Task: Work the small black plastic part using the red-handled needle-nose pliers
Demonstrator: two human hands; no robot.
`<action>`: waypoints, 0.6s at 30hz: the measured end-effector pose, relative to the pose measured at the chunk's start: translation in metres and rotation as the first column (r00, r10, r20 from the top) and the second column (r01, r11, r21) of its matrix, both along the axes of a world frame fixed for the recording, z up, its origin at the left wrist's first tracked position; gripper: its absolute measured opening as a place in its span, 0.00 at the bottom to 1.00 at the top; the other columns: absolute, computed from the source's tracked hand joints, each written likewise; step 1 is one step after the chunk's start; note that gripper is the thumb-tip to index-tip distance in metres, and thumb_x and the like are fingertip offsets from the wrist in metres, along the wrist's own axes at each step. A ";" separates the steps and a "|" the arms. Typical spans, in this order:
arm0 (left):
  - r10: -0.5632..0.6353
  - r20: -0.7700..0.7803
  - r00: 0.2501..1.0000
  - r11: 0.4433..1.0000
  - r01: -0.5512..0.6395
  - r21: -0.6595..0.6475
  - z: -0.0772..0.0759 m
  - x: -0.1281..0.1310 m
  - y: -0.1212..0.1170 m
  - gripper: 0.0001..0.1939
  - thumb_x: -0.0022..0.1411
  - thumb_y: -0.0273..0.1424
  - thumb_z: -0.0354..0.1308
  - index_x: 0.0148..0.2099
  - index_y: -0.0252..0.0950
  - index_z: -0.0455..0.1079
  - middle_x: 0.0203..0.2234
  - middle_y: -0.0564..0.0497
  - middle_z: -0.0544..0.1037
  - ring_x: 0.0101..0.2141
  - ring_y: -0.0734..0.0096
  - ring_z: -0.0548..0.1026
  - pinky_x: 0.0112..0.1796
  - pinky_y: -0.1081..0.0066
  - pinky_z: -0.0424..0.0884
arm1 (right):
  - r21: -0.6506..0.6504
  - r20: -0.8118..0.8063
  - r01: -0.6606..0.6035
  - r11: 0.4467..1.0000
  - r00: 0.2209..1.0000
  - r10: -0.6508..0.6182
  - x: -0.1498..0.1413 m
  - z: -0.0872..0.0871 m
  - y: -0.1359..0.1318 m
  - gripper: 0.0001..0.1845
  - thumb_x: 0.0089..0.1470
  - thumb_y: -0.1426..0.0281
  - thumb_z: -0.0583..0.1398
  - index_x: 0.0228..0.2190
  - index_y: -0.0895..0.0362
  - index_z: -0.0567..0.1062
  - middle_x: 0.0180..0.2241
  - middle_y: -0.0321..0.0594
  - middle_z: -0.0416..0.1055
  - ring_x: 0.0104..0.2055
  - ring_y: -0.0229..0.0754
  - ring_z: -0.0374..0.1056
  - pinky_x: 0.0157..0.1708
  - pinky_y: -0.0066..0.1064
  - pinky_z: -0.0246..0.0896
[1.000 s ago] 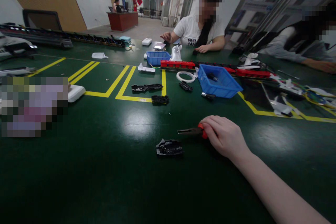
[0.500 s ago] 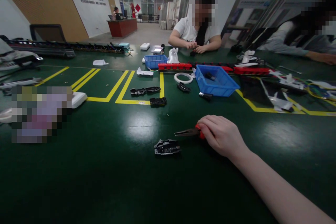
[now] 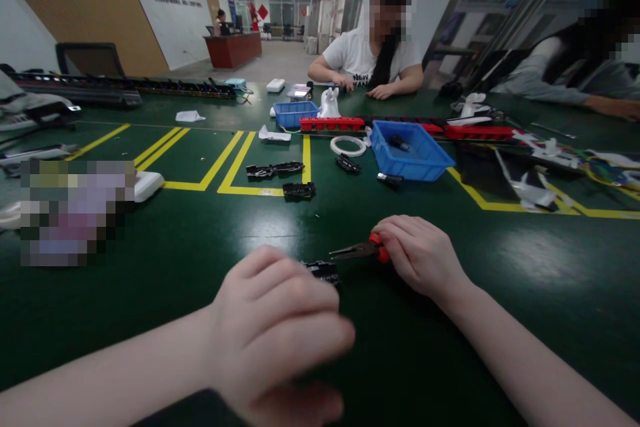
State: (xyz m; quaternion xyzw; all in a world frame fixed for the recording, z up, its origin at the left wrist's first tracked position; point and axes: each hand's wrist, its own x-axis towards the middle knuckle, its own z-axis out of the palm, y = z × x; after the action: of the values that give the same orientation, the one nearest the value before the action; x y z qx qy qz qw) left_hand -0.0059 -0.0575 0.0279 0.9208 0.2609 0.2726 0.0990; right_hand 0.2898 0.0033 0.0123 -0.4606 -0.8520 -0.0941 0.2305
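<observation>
My right hand is wrapped round the red handles of needle-nose pliers, whose jaws point left, low over the table. My left hand is in front of a small black part with a silvery edge and partly hides it. Its fingers are curled and slightly blurred, the thumb apart from them, and no object shows between them. The tips of the pliers are just above and right of that black part. I cannot tell whether my left hand touches the part.
Similar black parts lie within yellow tape lines on the green table. Beyond are a white ring, a blue bin and red strips. A phone-like pixelated item lies at left. A person in a white shirt sits opposite.
My left hand has come into view from the lower left, in front of the black part. My right hand keeps the pliers in nearly the same place.
</observation>
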 end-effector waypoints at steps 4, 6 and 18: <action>0.011 -0.055 0.998 0.998 -0.007 0.070 0.000 0.024 0.045 0.25 0.60 0.47 0.56 0.53 0.37 0.66 0.45 0.45 0.75 0.42 0.60 0.73 0.39 0.61 0.68 | 0.034 -0.002 -0.006 0.999 1.000 0.007 0.000 0.001 -0.001 0.16 0.64 0.70 0.47 0.32 0.57 0.73 0.34 0.43 0.76 0.36 0.42 0.70 0.37 0.36 0.60; 0.077 -0.158 0.984 0.997 -0.080 -0.008 -0.004 0.028 0.051 0.31 0.57 0.49 0.58 0.57 0.36 0.62 0.50 0.43 0.72 0.46 0.55 0.72 0.42 0.59 0.68 | 0.046 -0.002 -0.003 0.999 1.000 0.003 0.000 0.000 -0.001 0.16 0.63 0.70 0.48 0.32 0.57 0.74 0.35 0.43 0.76 0.37 0.43 0.70 0.37 0.36 0.60; 0.071 -0.184 0.980 0.952 -0.121 -0.280 -0.013 0.023 0.063 0.18 0.60 0.38 0.61 0.51 0.39 0.67 0.47 0.48 0.71 0.45 0.62 0.71 0.44 0.61 0.70 | 0.062 -0.011 -0.013 0.998 1.000 0.014 -0.002 -0.001 -0.002 0.14 0.63 0.69 0.50 0.33 0.57 0.75 0.34 0.42 0.77 0.37 0.43 0.71 0.37 0.36 0.61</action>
State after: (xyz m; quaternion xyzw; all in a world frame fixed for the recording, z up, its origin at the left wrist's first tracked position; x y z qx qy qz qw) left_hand 0.0168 0.0050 0.0145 0.9025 0.3502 0.1558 0.1964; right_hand 0.2876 0.0012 0.0112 -0.4480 -0.8504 -0.1165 0.2502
